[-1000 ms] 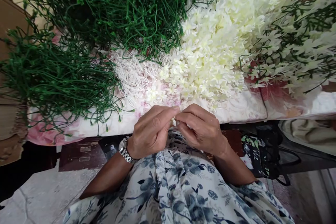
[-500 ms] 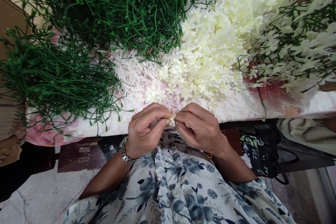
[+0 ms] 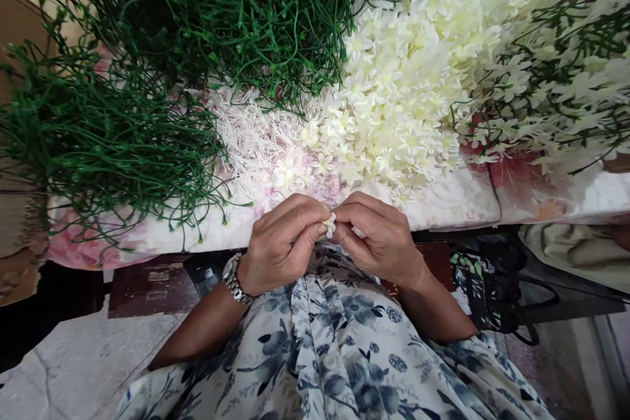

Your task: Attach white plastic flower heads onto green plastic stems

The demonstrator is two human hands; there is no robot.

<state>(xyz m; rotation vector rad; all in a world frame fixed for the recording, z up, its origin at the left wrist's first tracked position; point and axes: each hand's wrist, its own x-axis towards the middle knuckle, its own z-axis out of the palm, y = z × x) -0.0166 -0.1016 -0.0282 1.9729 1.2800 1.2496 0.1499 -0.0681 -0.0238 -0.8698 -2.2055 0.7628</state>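
White flower head (image 3: 329, 226) pinched at the left hand's (image 3: 284, 244) fingertips

Nearest the camera is the wearer's floral-print shirt (image 3: 339, 354), cut off by the bottom edge. Above it the two hands meet in front of the table (image 3: 443, 203). The left hand, with a metal wristwatch (image 3: 235, 280) at its wrist, grips the flower head between thumb and forefinger, petals poking out toward the right hand (image 3: 377, 239). The right hand's thumb and fingers are drawn together just beside those petals; whether they hold a part of the flower cannot be told, since its own fingers hide their tips. The flower's base is hidden by the left fingers.

To the right, below the table's edge, a dark patterned bag (image 3: 485, 282) is partly lost in shadow.

On the flowered tablecloth (image 3: 224, 236), past the hands, lies a tangle of thin white strands (image 3: 253, 138), too fine to separate. Left of it is a bundle of green stems (image 3: 113, 138); right of it, a heap of white flowers (image 3: 394, 105). Flower-tipped sprays (image 3: 556, 88) run off the right edge. Farther back, a larger green stem pile (image 3: 236, 13) is cut off at the top, its middle too dark to make out.
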